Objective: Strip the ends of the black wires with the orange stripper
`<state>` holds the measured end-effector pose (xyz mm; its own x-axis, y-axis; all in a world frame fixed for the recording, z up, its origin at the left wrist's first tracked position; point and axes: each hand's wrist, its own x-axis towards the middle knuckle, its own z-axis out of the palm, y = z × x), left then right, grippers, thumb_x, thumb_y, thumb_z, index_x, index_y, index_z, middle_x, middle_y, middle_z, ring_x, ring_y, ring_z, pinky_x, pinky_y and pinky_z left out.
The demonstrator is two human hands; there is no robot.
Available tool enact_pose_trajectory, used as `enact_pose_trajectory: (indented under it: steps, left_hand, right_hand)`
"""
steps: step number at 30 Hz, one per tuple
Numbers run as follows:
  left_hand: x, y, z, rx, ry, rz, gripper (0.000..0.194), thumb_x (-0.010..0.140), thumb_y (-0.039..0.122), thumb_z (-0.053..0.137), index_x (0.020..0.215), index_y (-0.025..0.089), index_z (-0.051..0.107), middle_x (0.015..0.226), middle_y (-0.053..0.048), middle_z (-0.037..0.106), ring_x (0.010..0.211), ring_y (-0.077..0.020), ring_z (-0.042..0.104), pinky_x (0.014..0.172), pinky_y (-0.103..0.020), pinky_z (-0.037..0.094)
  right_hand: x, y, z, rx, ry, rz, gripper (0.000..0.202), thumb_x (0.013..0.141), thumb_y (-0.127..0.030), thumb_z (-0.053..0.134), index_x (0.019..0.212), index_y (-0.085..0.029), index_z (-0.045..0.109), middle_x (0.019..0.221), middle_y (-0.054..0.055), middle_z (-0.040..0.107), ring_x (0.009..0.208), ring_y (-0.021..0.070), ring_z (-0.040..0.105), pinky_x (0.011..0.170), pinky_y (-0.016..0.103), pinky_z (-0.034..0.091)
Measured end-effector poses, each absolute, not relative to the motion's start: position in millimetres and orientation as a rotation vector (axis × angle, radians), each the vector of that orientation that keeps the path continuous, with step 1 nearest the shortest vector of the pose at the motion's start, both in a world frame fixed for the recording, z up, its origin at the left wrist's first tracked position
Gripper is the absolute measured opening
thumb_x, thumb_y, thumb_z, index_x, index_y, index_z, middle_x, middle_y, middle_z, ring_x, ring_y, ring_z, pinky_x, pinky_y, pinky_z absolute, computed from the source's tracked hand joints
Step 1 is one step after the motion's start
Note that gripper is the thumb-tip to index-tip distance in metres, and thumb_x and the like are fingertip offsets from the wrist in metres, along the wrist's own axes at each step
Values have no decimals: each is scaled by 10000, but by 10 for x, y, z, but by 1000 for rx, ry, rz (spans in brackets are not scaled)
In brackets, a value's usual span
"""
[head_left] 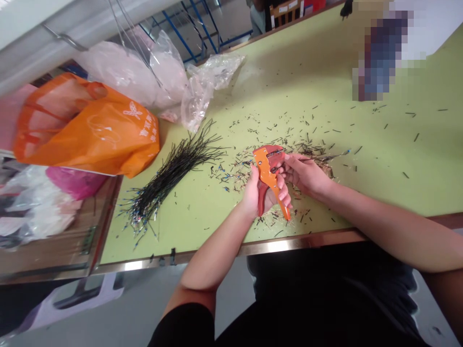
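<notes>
My left hand (pixel 260 193) is wrapped round the handles of an orange and red wire stripper (pixel 265 166), whose jaws point up and to the right. Close by the jaws, my right hand (pixel 302 173) pinches a thin black wire (pixel 331 156). One end of this wire, with a small blue tip, sticks out to the right past the hand; its other end is hidden at the fingers and jaws. A thick bundle of black wires (pixel 173 168) lies to the left, many with blue tips at the near end.
Short black offcuts (pixel 307 144) are strewn over the green tabletop (pixel 202 207). An orange bag (pixel 119 130) and clear plastic bags (pixel 170 72) stand at the left and back. A metal edge (pixel 304 241) borders the near side. A blurred-out patch (pixel 383 53) covers the far right.
</notes>
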<state>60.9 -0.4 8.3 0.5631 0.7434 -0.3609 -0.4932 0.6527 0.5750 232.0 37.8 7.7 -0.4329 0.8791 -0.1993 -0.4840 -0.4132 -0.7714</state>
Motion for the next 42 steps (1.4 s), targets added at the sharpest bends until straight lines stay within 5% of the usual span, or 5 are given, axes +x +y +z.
enact_pose_trajectory:
  steps: [8, 18, 34, 42]
  left_hand:
    - [662, 35, 96, 402, 647, 786, 1025, 932, 862, -99, 639, 178, 607, 494, -56, 529, 406, -189, 570, 463, -329, 494]
    - [705, 67, 106, 371, 692, 767, 1006, 924, 903, -26, 573, 191, 593, 460, -27, 492, 364, -154, 528, 446, -314, 507]
    - [722, 121, 135, 286, 733, 833, 947, 927, 920, 12, 527, 211, 495, 373, 29, 332, 264, -110, 338, 327, -258, 324]
    - [501, 240, 177, 458, 885, 951, 918, 955, 924, 213, 747, 167, 689, 647, -76, 669, 550, -192, 665, 560, -336, 583]
  right_hand:
    - [2276, 360, 83, -884, -810, 1860, 353, 832, -510, 884, 744, -205, 728, 755, 12, 720, 757, 148, 681, 787, 280, 588]
    - [2237, 388, 39, -959, -701, 1839, 273, 899, -373, 843, 728, -196, 724, 779, 20, 737, 753, 134, 688, 846, 277, 607]
    - [2244, 522, -21, -1039, -697, 1732, 234, 935, -340, 819, 768, -196, 741, 826, 41, 765, 760, 129, 714, 808, 270, 653]
    - [2520, 698, 103, -1101, -1030, 1410, 418, 980, -518, 756, 697, -228, 653, 872, 52, 702, 778, 140, 637, 694, 279, 586]
